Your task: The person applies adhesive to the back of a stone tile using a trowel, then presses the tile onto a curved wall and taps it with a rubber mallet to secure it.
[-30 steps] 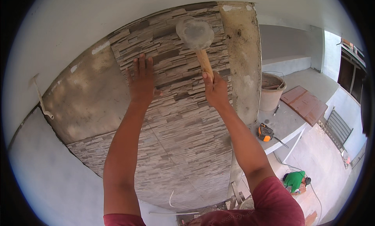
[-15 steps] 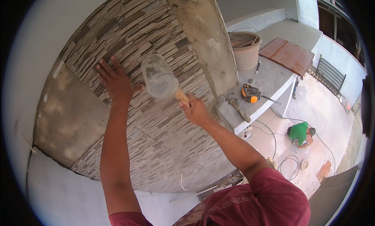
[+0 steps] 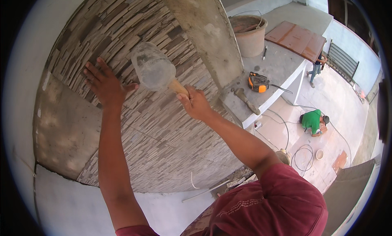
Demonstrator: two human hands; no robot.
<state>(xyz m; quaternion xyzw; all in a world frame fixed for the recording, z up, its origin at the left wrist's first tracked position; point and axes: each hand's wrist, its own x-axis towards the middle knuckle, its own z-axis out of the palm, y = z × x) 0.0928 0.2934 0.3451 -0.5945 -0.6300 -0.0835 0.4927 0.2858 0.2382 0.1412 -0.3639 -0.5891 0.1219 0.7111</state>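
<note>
My right hand [image 3: 196,103] is closed around the wooden handle of a rubber mallet [image 3: 155,68] with a pale, translucent head. The mallet's head is in front of stone-look wall tiles [image 3: 171,130]; whether it touches them I cannot tell. To its left, my left hand [image 3: 107,84] lies against the tiles with its fingers spread, holding nothing. The tiles carry thin strips in grey, beige and brown. Below my left hand, a bare cement patch [image 3: 67,130] borders them.
On the ledge at right are a bucket [image 3: 250,42], a brown panel [image 3: 297,40], an orange-black power tool [image 3: 258,82], a dirty hammer-like tool [image 3: 246,101] and a pen [image 3: 265,52]. Lower down, a person in green [image 3: 312,121] crouches near cables; another person [image 3: 315,69] stands farther off.
The view has shifted, so the wall and ledge sit farther left and higher. My left hand remains on the tiles and the mallet in my right. A standing person has come into sight beyond the ledge.
</note>
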